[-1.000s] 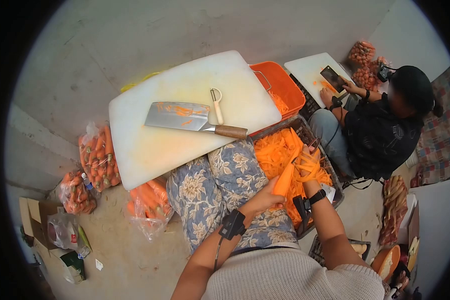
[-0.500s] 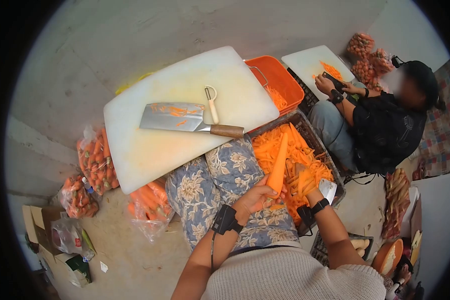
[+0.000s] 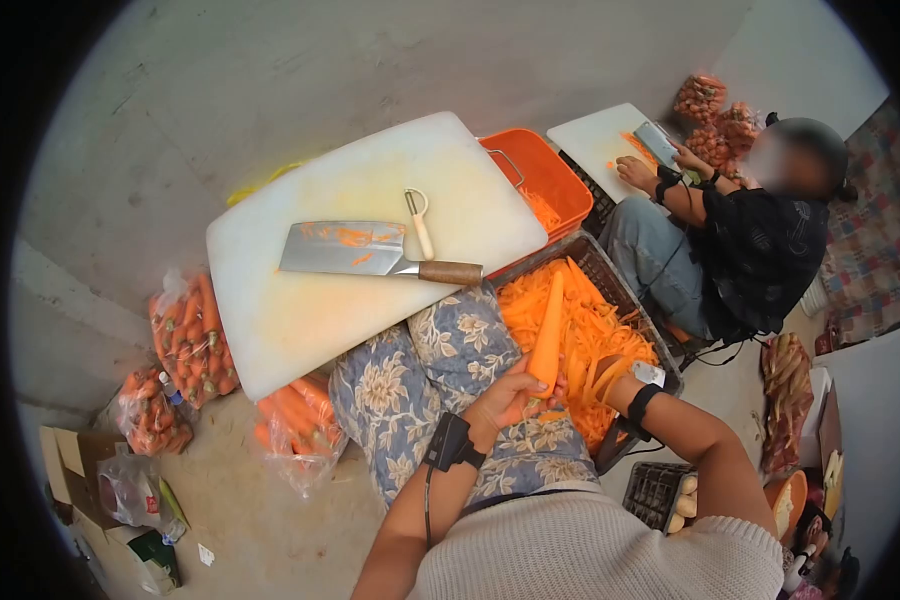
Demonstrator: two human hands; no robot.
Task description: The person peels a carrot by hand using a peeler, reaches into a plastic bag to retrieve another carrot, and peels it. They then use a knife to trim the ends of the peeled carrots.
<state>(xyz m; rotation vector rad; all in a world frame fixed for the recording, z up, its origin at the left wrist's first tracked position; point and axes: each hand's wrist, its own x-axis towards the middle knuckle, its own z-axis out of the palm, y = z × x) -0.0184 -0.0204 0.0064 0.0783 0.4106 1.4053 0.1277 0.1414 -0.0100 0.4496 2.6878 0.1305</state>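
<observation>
My left hand (image 3: 518, 393) is closed around the thick end of a peeled carrot (image 3: 547, 340), whose narrow tip points up and away from me. The carrot is over a dark plastic crate (image 3: 625, 275) filled with orange carrot peelings (image 3: 595, 320). My right hand (image 3: 618, 385) is low in the peelings at the crate's near right side. Orange strips lie against its fingers, which are mostly hidden, so I cannot see what they hold. A white cutting board (image 3: 300, 315) carries a cleaver (image 3: 345, 245) with carrot shreds on its blade and a peeler (image 3: 420, 222).
An orange tub (image 3: 545, 165) with shredded carrot stands behind the crate. Bags of carrots (image 3: 192, 335) are on the floor at left. To the right, a co-worker (image 3: 760, 235) holds a cleaver (image 3: 660, 143) over another board (image 3: 595, 130). A black crate (image 3: 655, 490) is beside me.
My right hand has shifted down and slightly right, with its elbow farther out. The left hand still grips the carrot. The co-worker's cleaver has turned, and the whole view has moved slightly.
</observation>
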